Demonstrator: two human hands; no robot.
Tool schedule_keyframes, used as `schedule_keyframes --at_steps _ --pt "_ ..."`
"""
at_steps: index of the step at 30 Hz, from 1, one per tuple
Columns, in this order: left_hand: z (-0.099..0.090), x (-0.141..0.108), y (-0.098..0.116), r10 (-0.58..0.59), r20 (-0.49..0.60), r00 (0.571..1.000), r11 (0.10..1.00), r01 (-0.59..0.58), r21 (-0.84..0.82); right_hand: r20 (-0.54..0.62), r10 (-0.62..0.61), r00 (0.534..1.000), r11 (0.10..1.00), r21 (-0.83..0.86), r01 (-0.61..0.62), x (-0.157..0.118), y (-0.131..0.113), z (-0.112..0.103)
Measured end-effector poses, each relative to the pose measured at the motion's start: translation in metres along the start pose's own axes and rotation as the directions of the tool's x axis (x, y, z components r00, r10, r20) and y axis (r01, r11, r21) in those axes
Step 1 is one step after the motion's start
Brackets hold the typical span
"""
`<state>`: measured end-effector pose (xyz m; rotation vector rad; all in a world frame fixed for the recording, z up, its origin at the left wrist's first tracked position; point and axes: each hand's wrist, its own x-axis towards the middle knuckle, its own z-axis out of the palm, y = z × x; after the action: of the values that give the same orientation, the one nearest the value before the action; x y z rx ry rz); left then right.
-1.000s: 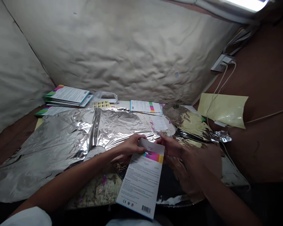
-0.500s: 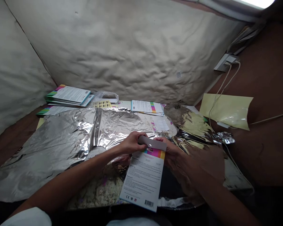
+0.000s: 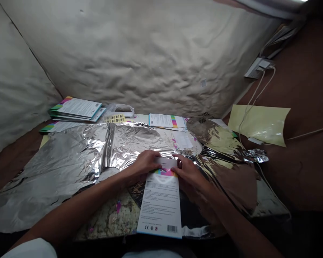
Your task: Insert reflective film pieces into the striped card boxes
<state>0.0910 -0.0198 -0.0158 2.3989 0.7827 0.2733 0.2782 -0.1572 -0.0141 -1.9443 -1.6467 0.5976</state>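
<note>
Long printed card (image 3: 160, 204), glossy white, lying lengthwise toward the person, its lower end near the table's front edge. Thin, stiff stock, with a cyan line along the bottom edge. Rows of small dark print filled the face, too small to read. Rainbow colour band (image 3: 163, 172) across the upper end, barcode (image 3: 172, 228) at lower right, small round marks at lower left. A plain pale tab (image 3: 165, 163) formed the top end.

Left hand (image 3: 144, 163) at the card's top end, fingers curled against the tab's left side. Right hand (image 3: 190, 177) at the same end, fingers closed on its right side. Both hands narrow, holding the card between them.

Beyond the card and to its left, a big sheet of crinkled aluminium foil (image 3: 70, 157), bright, creased, with a raised ridge. To its right, gold-tinted foil (image 3: 215, 139), with a crumpled foil wad (image 3: 255, 156) at the far end. Below left, floral-patterned cloth (image 3: 107, 215).

Farther off, past the foil, a stack of similar cards (image 3: 75, 109), one loose card (image 3: 165, 121), a yellow sticker sheet (image 3: 115, 119) and a clear plastic bag (image 3: 118, 109). Far right, a pale yellow plastic sheet (image 3: 258, 125). Behind everything, quilted cream lining (image 3: 137, 53), puckered and dimpled.
</note>
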Motion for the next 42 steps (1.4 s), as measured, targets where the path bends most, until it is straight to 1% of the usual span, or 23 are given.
schedule_keyframes --at_steps 2,4,6,8,9,11,12,14,16,19,20,22,24,26,27,28,29,32,33,35,37,39,42 --pt "0.000 0.000 0.000 0.034 0.014 0.999 0.998 -0.035 0.061 0.067 -0.013 0.998 1.000 -0.025 0.015 0.007 0.001 0.000" --pt "0.000 -0.001 0.000 0.079 0.037 0.996 0.993 -0.082 0.086 0.111 -0.086 0.990 0.988 -0.116 0.099 0.010 0.001 0.001" --pt "0.000 -0.003 -0.001 0.120 0.056 0.991 0.987 -0.125 0.101 0.093 -0.192 0.977 0.946 -0.249 0.210 0.006 0.001 0.004" --pt "-0.001 -0.007 -0.004 0.223 0.097 0.970 0.966 -0.234 0.110 0.046 -0.303 0.952 0.884 -0.360 0.299 -0.003 0.000 0.008" --pt "-0.001 -0.011 -0.005 0.294 0.121 0.948 0.946 -0.307 0.108 0.020 -0.344 0.939 0.862 -0.389 0.324 -0.009 -0.001 0.010" --pt "-0.001 -0.018 -0.009 0.424 0.151 0.893 0.894 -0.440 0.089 -0.048 -0.374 0.926 0.859 -0.394 0.327 -0.021 -0.005 0.014" --pt "0.000 -0.021 -0.011 0.465 0.150 0.873 0.874 -0.479 0.078 -0.079 -0.364 0.928 0.876 -0.368 0.312 -0.027 -0.009 0.015" --pt "0.003 -0.027 -0.014 0.487 0.128 0.864 0.866 -0.496 0.052 -0.070 -0.314 0.947 0.916 -0.285 0.282 -0.038 -0.019 0.017" --pt "0.007 -0.031 -0.015 0.460 0.079 0.884 0.886 -0.463 0.027 0.009 -0.245 0.969 0.943 -0.229 0.241 -0.045 -0.031 0.018" --pt "0.010 -0.033 -0.015 0.315 -0.048 0.948 0.947 -0.317 -0.053 0.094 -0.133 0.987 0.958 -0.243 0.153 -0.051 -0.045 0.019" --pt "0.009 -0.033 -0.014 0.256 -0.075 0.964 0.959 -0.263 -0.109 0.100 -0.104 0.990 0.960 -0.251 0.127 -0.051 -0.047 0.019" --pt "0.008 -0.032 -0.013 0.155 -0.064 0.986 0.942 -0.166 -0.291 0.101 -0.082 0.991 0.965 -0.241 0.104 -0.052 -0.049 0.019" --pt "0.007 -0.031 -0.010 0.068 0.002 0.998 0.851 -0.056 -0.523 0.098 -0.087 0.991 0.973 -0.206 0.105 -0.051 -0.048 0.017" --pt "0.006 -0.029 -0.008 0.001 0.082 0.997 0.705 0.057 -0.707 0.135 -0.102 0.986 0.983 -0.139 0.121 -0.046 -0.048 0.010" --pt "0.006 -0.029 -0.007 -0.012 0.117 0.993 0.641 0.097 -0.761 0.167 -0.109 0.980 0.986 -0.105 0.127 -0.041 -0.049 0.005" --pt "0.006 -0.029 -0.005 -0.015 0.136 0.991 0.603 0.118 -0.789 0.205 -0.113 0.972 0.988 -0.084 0.132 -0.036 -0.050 -0.001" --pt "0.005 -0.029 -0.004 -0.011 0.143 0.990 0.593 0.121 -0.796 0.249 -0.114 0.962 0.987 -0.079 0.137 -0.030 -0.052 -0.008" --pt "0.002 -0.030 0.000 -0.003 0.145 0.989 0.636 0.114 -0.763 0.362 -0.120 0.924 0.976 -0.126 0.176 -0.012 -0.061 -0.024" --pt "0.001 -0.030 0.000 -0.006 0.162 0.987 0.628 0.130 -0.767 0.393 -0.131 0.910 0.971 -0.133 0.197 -0.007 -0.064 -0.027" --pt "0.000 -0.031 0.001 -0.024 0.205 0.979 0.541 0.185 -0.820 0.450 -0.161 0.878 0.964 -0.118 0.237 0.000 -0.070 -0.031" --pt "0.000 -0.031 0.002 -0.045 0.233 0.972 0.413 0.230 -0.881 0.495 -0.172 0.851 0.961 -0.106 0.256 0.004 -0.075 -0.031" --pt "0.001 -0.031 0.003 -0.062 0.253 0.966 0.299 0.259 -0.918 0.518 -0.162 0.840 0.960 -0.113 0.255 0.007 -0.078 -0.031" --pt "0.000 -0.034 0.008 -0.084 0.281 0.956 0.167 0.291 -0.942 0.569 -0.114 0.815 0.966 -0.128 0.224 0.009 -0.079 -0.034"
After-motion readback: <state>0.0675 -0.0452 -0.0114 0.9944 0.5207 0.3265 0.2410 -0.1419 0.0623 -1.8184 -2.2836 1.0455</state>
